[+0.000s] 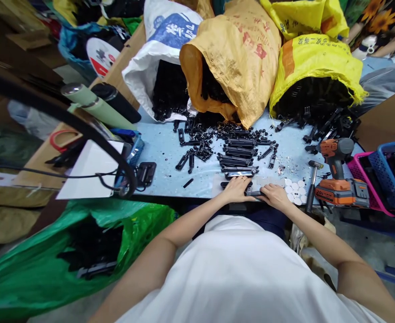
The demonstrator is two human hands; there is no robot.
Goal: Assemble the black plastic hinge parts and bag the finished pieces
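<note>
At the table's near edge, a long black plastic part lies between my two hands. My left hand is closed over its left end, with its fingertips partly hidden. The fingers of my right hand pinch the right end. Just beyond my left hand, another black plastic bar rests on the table. Further back runs a column of similar black bars laid side by side. White round stickers sit on a sheet right of my right hand.
A hammer and an orange cordless drill stand at the right, beside a pink basket. Sacks of black parts, one of them orange, line the back. A green bag hangs below left. Another person's arm shows top right.
</note>
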